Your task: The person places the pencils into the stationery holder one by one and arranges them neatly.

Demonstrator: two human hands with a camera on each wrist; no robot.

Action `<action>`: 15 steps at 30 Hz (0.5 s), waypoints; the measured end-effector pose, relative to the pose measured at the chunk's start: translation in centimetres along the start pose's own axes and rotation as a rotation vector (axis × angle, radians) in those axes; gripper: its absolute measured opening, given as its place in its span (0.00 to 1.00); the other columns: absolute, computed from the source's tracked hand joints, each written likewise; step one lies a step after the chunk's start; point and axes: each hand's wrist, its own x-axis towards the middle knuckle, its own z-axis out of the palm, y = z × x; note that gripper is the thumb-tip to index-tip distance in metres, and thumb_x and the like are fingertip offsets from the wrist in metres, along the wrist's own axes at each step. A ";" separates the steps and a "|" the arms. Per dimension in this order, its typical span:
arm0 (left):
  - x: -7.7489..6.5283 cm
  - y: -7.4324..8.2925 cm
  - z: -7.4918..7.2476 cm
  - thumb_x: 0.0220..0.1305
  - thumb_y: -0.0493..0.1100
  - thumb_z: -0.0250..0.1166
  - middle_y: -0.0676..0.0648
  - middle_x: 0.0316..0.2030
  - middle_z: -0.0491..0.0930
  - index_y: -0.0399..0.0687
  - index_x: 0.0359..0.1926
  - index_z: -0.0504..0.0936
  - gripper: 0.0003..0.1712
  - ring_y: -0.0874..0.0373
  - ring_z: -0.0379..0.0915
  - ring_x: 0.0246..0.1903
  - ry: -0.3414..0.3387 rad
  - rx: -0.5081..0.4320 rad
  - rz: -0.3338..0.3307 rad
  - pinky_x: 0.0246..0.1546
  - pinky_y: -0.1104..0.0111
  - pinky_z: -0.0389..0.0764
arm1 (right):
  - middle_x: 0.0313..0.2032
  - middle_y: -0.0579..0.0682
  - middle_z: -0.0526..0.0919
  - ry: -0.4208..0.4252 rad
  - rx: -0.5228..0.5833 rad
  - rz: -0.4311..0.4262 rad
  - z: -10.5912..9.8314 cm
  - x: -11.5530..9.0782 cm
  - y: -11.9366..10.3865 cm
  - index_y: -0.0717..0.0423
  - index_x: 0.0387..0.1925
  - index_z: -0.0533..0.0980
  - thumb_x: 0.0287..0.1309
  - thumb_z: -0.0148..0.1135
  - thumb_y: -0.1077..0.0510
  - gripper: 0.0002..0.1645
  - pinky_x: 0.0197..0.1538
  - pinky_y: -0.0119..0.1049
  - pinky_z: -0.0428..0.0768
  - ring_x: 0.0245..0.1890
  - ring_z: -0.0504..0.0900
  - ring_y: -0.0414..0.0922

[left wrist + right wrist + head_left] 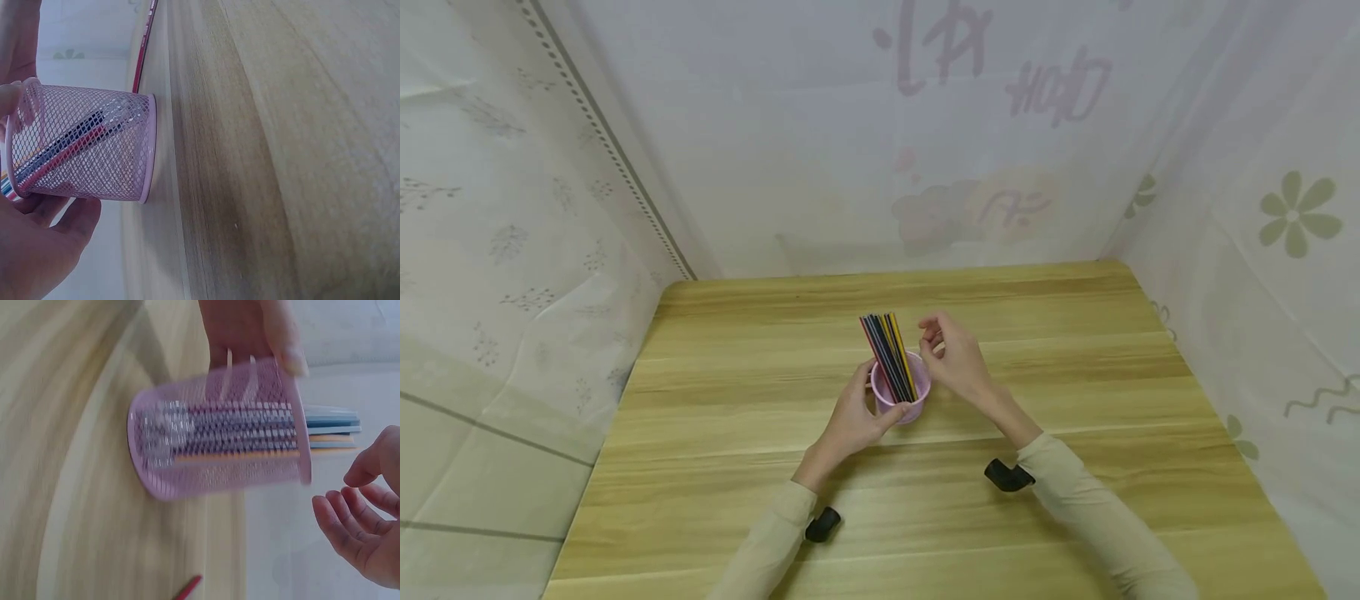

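My left hand (853, 417) grips a pink mesh pencil cup (913, 412), fingers round one side and thumb at the near rim. Inside leans a bundle of pencils (889, 357), mostly dark, with red and yellow ones among them; their ends rise above the rim. Just right of the cup is my right hand (958, 358), its fingers loosely bent and holding nothing. The right wrist view shows those fingertips (337, 509) apart from the pencil ends. Whether the cup's base touches the table cannot be told.
A red pencil (145, 47) lies on the wood-grain table (737, 467) in the left wrist view; a red tip (189, 586) shows in the right wrist view. Patterned white cloth (820, 167) hangs behind the table and at both sides. Each forearm wears a black device (823, 525).
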 end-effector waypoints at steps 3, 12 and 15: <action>0.2 0.0 0.0 0.54 0.45 0.78 0.39 0.62 0.75 0.40 0.73 0.62 0.50 0.48 0.76 0.60 0.012 0.016 0.012 0.59 0.56 0.82 | 0.34 0.58 0.81 0.018 -0.015 0.007 -0.8 0.4 0.9 0.69 0.47 0.76 0.56 0.60 0.73 0.15 0.32 0.33 0.87 0.32 0.84 0.50; 0.0 0.0 0.1 0.54 0.46 0.78 0.40 0.62 0.75 0.40 0.73 0.62 0.50 0.47 0.77 0.58 0.007 0.011 -0.004 0.59 0.56 0.82 | 0.35 0.57 0.82 -0.030 -0.107 0.133 -1.8 0.4 4.2 0.67 0.48 0.75 0.57 0.61 0.70 0.15 0.38 0.39 0.86 0.33 0.84 0.49; -0.2 0.0 0.1 0.55 0.46 0.78 0.39 0.62 0.75 0.40 0.73 0.62 0.49 0.48 0.77 0.58 0.012 0.014 -0.005 0.59 0.55 0.82 | 0.34 0.58 0.82 -0.060 -0.122 0.158 -2.0 0.1 4.8 0.68 0.47 0.75 0.57 0.61 0.70 0.16 0.39 0.41 0.86 0.32 0.84 0.49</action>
